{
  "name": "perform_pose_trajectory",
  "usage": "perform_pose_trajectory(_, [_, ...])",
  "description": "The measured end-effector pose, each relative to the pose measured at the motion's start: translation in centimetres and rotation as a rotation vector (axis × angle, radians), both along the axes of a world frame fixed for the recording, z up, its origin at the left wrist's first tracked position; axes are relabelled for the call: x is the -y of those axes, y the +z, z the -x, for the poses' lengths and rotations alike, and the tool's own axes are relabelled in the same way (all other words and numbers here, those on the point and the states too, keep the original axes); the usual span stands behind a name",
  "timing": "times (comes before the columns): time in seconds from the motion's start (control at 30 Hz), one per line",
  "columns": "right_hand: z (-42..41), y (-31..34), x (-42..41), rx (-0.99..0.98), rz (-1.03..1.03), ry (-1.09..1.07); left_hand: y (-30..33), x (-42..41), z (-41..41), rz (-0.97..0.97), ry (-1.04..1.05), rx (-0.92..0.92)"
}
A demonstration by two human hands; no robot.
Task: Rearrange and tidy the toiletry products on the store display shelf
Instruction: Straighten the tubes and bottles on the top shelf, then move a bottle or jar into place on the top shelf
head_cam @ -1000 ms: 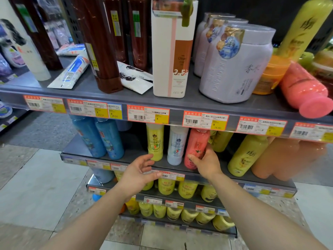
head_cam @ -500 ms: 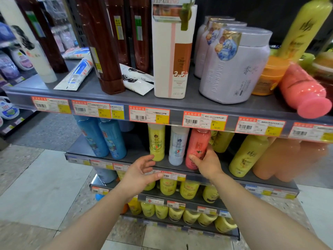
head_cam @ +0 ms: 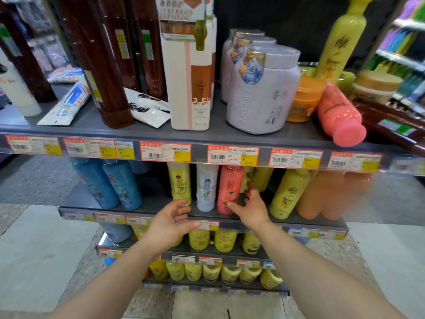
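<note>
**Right hand on coral bottle, second shelf; left hand free beside it**

Landmark: coral bottle [head_cam: 230, 189], upright on the second shelf [head_cam: 147, 207], near its front lip.

Right hand [head_cam: 249, 208] wraps the coral bottle's lower body from its right side, thumb across the front, other fingers going behind it. Low grip probably chosen so the bottle slides or turns without tipping; the top shelf [head_cam: 115, 132] overhang leaves little room to grab it by the cap. Whether it is lifted off the shelf, cannot tell.

Left hand [head_cam: 171, 221] is to the left of and below the coral bottle, fingers spread and loosely curved, holding nothing, just in front of the shelf lip. Looks ready to steady a neighbour or take the next bottle. The hands are apart.

Just left of the coral bottle: white bottle [head_cam: 206, 187], upright, close alongside. Left of that: yellow bottle [head_cam: 179, 184], upright, label forward. Farther left: two blue bottles [head_cam: 109, 184], leaning.

Right of the coral bottle: tall yellow bottle [head_cam: 287, 194], tilted, then orange bottles [head_cam: 328, 194], blurred.

Above and to the right of the coral bottle, on the top shelf: a pink bottle [head_cam: 338, 116] on its side, cap overhanging the edge, likely still to fix. Above and left: toothpaste tube [head_cam: 69, 104] lying flat.

Judgement: early in the tidying; this row is being straightened, much is left.
</note>
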State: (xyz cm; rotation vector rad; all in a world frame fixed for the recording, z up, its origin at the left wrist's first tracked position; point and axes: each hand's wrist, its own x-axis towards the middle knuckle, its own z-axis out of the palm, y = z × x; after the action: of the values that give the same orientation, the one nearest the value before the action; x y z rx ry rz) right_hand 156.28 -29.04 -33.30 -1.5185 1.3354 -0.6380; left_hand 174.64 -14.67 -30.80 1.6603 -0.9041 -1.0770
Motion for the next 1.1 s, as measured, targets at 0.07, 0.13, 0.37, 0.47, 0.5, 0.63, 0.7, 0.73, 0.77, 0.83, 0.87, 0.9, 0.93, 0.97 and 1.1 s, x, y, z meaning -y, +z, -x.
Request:
perform_pose_trajectory(0.07, [0.8, 0.5, -0.9, 0.022, -0.029, -0.017, 0.5, 0.4, 0.8, 0.001, -0.022, -0.014])
perform_pose_trajectory(0.13, [1.9, 1.1, -2.0, 0.033, -0.067, -0.03, 1.1, 0.9, 1.7, 0.001, -0.055, -0.031])
perform_pose_trajectory(0.37, [5.6, 4.5, -5.5, -0.053, -0.101, -0.077, 3.5, 3.1, 4.6, 0.044, -0.148, -0.075])
perform_pose_trajectory(0.47, [6.4, 6.6, -6.1, -0.042, -0.063, -0.072, 4.5, 4.1, 5.6, 0.072, -0.208, -0.118])
perform_pose_trajectory(0.5, [6.6, 7.3, -6.2, -0.029, -0.047, -0.07, 4.9, 4.4, 5.8, 0.075, -0.216, -0.13])
perform_pose_trajectory(0.63, [7.1, 9.9, -6.0, 0.008, 0.021, -0.078, 6.2, 5.2, 6.6, 0.107, -0.24, -0.129])
perform_pose_trajectory(0.7, [7.1, 10.5, -5.8, 0.012, 0.039, -0.076, 6.5, 5.3, 6.7, 0.121, -0.236, -0.127])
perform_pose_trajectory(0.73, [7.1, 10.6, -5.7, 0.014, 0.044, -0.071, 6.7, 5.3, 6.7, 0.129, -0.234, -0.122])
perform_pose_trajectory(0.77, [7.0, 10.7, -5.6, 0.016, 0.045, -0.066, 6.8, 5.3, 6.6, 0.135, -0.233, -0.118])
perform_pose_trajectory(0.83, [6.7, 10.7, -5.5, 0.012, 0.042, -0.062, 6.7, 5.2, 6.3, 0.14, -0.23, -0.115])
perform_pose_trajectory(0.87, [6.5, 10.5, -5.4, 0.005, 0.046, -0.062, 6.7, 5.1, 6.2, 0.139, -0.226, -0.113])
perform_pose_trajectory(0.9, [6.3, 10.3, -5.3, -0.003, 0.048, -0.062, 6.6, 5.0, 6.0, 0.138, -0.221, -0.108])
perform_pose_trajectory(0.93, [5.9, 10.1, -5.2, -0.01, 0.047, -0.059, 6.6, 4.9, 5.8, 0.136, -0.217, -0.096])
perform_pose_trajectory(0.97, [5.5, 9.9, -5.1, -0.018, 0.042, -0.054, 6.5, 4.8, 5.6, 0.134, -0.214, -0.078])
perform_pose_trajectory(1.1, [3.5, 9.1, -4.5, -0.046, 0.028, -0.034, 6.4, 4.4, 4.7, 0.125, -0.188, 0.003])
